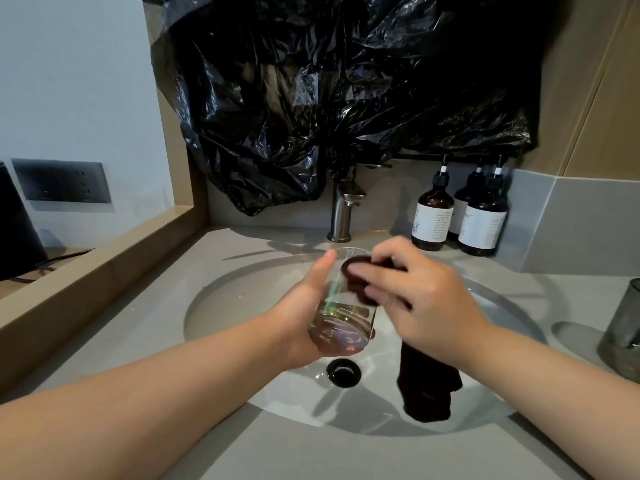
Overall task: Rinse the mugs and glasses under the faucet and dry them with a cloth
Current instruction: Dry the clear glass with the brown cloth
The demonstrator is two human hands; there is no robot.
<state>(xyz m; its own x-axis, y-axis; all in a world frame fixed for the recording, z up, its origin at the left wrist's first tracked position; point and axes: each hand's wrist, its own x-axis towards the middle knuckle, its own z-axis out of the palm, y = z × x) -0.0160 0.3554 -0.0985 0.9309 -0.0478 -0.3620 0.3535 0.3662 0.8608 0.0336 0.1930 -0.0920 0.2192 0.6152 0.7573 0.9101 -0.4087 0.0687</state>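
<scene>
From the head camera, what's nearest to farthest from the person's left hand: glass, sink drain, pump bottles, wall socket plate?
1. glass, held in the left hand
2. drain, just below it
3. pump bottles, back right
4. socket plate, far left

I see 1 clear glass (pixel 341 306) tilted above the sink (pixel 242 299), mouth pointing away; a dark cloth (pixel 427 386) is pushed inside it, its tail hanging below.
</scene>
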